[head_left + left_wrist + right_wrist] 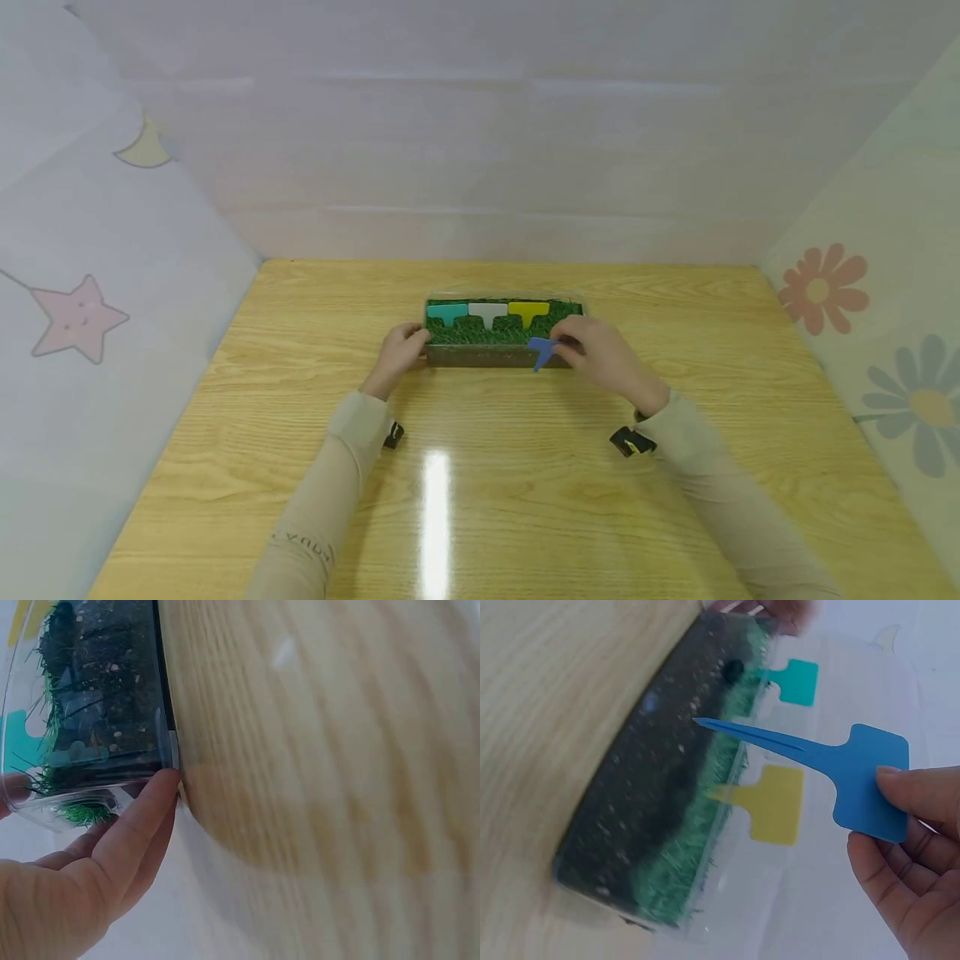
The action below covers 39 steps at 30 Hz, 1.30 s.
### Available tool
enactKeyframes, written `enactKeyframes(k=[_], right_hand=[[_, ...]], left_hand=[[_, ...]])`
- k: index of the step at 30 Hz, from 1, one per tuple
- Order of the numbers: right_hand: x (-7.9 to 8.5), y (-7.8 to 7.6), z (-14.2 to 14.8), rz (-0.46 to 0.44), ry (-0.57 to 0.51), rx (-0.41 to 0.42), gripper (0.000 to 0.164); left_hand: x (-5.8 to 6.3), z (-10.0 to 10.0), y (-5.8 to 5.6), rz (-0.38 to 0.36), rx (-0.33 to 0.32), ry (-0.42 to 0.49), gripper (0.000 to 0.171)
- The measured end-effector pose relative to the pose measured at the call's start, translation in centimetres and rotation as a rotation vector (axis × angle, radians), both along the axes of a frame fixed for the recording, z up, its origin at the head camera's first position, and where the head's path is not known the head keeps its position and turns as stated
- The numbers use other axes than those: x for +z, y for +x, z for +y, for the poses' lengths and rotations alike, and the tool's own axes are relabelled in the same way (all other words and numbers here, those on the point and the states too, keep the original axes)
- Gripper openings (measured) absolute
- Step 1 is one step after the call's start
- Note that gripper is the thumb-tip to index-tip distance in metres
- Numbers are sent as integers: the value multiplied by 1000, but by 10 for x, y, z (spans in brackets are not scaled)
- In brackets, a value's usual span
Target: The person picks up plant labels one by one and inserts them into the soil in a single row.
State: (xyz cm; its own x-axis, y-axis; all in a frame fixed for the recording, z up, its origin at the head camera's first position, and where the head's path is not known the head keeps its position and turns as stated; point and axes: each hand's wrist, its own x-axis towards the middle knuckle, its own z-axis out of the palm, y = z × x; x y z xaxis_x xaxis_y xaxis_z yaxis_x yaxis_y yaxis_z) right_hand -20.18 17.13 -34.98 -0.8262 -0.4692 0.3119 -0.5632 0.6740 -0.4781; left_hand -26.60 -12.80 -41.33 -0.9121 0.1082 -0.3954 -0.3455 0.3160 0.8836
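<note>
A clear planter box (pixel 472 357) of dark soil and green grass (pixel 480 333) sits on the table. My left hand (pixel 397 352) grips its left end, fingertips low at the base corner in the left wrist view. Away from me, my right hand (pixel 606 357) pinches a blue T-shaped plant label (pixel 871 780) by its broad head, with its pointed stem free. The label overlaps the front right of the box in the head view. Upright in the grass stand a teal label (pixel 447 313), a white label (pixel 488 313) and a yellow label (pixel 529 311), left to right.
The wood-grain table (pixel 510 483) reaches back to a pale wall (pixel 480 167). Side panels carry a pink star (pixel 78 318) on the left and flowers (pixel 823 290) on the right. Black straps (pixel 632 442) hang at both wrists.
</note>
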Motion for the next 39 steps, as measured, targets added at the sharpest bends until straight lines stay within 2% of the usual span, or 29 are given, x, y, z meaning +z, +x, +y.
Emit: enactKeyframes(k=[6, 12, 16, 23, 28, 39], right_hand=[[14, -4, 15, 21, 0, -27, 8], [26, -8, 23, -2, 26, -36, 8], [30, -14, 28, 24, 30, -31, 8], [35, -21, 38, 70, 52, -16, 11], [38, -28, 44, 81, 70, -34, 9], [32, -45, 51, 85, 102, -29, 6]], left_hand=[[-2, -2, 1, -7, -14, -4, 53], [-3, -3, 0, -18, -17, 24, 54], [-5, -3, -1, -18, -19, 50, 53], [-7, -4, 0, -17, -22, 77, 53], [-6, -3, 0, -16, -13, 85, 52], [-8, -4, 0, -5, -6, 84, 51]])
